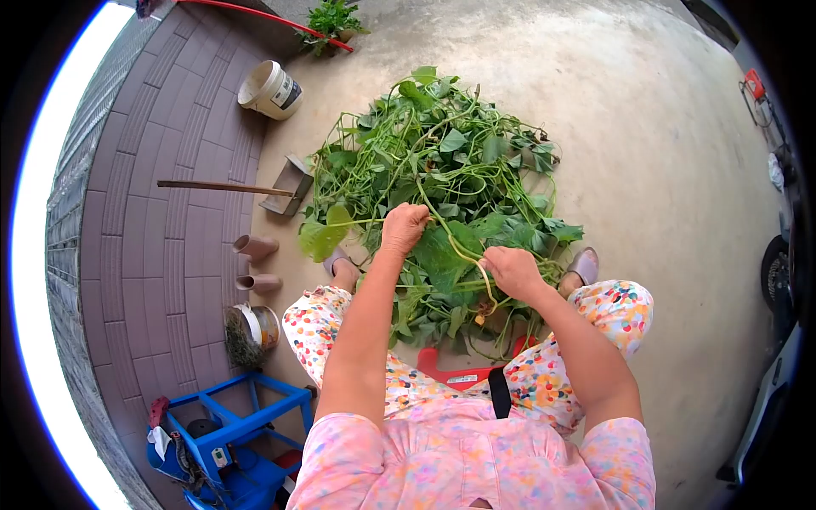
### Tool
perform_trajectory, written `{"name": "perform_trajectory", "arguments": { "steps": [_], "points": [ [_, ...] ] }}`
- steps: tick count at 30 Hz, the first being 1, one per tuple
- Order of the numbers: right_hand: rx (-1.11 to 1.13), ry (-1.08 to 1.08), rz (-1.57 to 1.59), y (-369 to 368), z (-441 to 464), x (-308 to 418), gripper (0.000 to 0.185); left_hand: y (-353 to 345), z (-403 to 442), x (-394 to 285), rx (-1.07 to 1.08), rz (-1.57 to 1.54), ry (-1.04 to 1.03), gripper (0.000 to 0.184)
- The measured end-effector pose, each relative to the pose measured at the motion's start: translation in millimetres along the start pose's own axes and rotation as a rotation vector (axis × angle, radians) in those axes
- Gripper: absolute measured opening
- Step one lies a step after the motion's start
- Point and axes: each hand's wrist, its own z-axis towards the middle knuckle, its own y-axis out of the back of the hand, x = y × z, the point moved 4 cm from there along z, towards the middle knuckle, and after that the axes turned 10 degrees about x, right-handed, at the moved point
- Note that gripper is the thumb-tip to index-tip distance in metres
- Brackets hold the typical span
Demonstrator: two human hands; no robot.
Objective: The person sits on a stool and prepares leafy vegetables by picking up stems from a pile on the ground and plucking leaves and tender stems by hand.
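A large heap of leafy green vines lies on the ground between my feet. My left hand is closed over the heap, pinching a leaf stalk; a broad yellow-green leaf sticks out to its left. To the right and a little nearer to me, my right hand is closed on a vine stem. This pale stem runs up past my left fingers and hangs down in a curl below my right hand. A big green leaf spreads between both hands. My fingertips are partly hidden.
Left of the heap are a dustpan with a long handle, a white bucket, a pair of boots, another bucket and a blue frame. A red plastic stool is beneath me. A vehicle stands far right.
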Motion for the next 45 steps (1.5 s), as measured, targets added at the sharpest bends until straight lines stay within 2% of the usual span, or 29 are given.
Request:
{"name": "perform_trajectory", "arguments": {
  "steps": [8, 12, 14, 15, 17, 19, 21, 24, 26, 27, 29, 30, 32, 33, 36, 41, 43, 44, 45],
  "points": [
    [0.037, -0.063, -0.041, -6, -6, -3, 0.020, -20, 2, 5, 0.094, -0.075, 0.153, 0.014],
    [0.049, -0.092, -0.071, 5, -9, 6, 0.020, -18, 4, 9, 0.018, -0.147, 0.184, 0.016],
    [0.085, -0.072, -0.035, 12, -14, 11, 0.019, -27, -3, 59, -0.085, -0.368, 0.490, 0.019],
    [0.081, -0.074, -0.039, 13, -12, 1, 0.019, -13, -8, 62, -0.089, -0.228, 0.521, 0.022],
    [0.003, -0.115, -0.099, 6, -15, -13, 0.019, -12, -12, 67, 0.075, -0.351, 0.484, 0.022],
    [-0.016, -0.167, -0.043, 0, -9, -19, 0.019, -5, -6, 26, 0.048, -0.278, 0.238, 0.020],
    [-0.071, -0.279, -0.034, -2, -7, -23, 0.019, 1, -6, -11, 0.026, -0.325, 0.347, 0.024],
    [-0.096, -0.322, 0.019, -2, -4, -25, 0.019, 6, -9, -42, -0.040, -0.342, 0.440, 0.028],
    [-0.111, -0.333, 0.013, -4, -5, -26, 0.019, 2, -11, -52, -0.109, -0.686, 0.391, 0.031],
    [-0.108, -0.332, 0.013, -4, -4, -24, 0.019, -4, -10, -61, -0.069, -0.807, 0.336, 0.034],
    [-0.117, -0.304, 0.009, -3, -5, -21, 0.019, -15, -7, -74, 0.063, -0.795, 0.312, 0.034],
    [-0.117, -0.304, 0.007, -4, -5, -21, 0.019, -20, -6, -75, 0.062, -0.797, 0.310, 0.034],
    [-0.102, -0.279, -0.014, -6, -4, -19, 0.020, -37, -6, -73, 0.270, -0.851, 0.445, 0.031],
    [-0.103, -0.279, -0.015, -5, -3, -18, 0.020, -31, -6, -76, 0.270, -0.851, 0.444, 0.031],
    [-0.108, -0.233, 0.009, -1, -3, -13, 0.020, -20, -13, -78, 0.435, -1.349, 0.564, 0.013],
    [-0.116, -0.171, 0.035, 4, 0, -13, 0.019, -9, -18, -70, 0.455, -1.402, 0.600, 0.008],
    [-0.106, -0.165, 0.034, 4, 1, -13, 0.020, -21, -15, -49, 0.296, -1.317, 0.446, 0.008],
    [-0.094, -0.158, 0.035, 4, 1, -13, 0.021, -31, -14, -30, 0.324, -1.069, 0.406, 0.010],
    [-0.094, -0.160, 0.034, 4, 1, -14, 0.021, -25, -13, -27, 0.325, -1.069, 0.405, 0.010]
  ]
}}
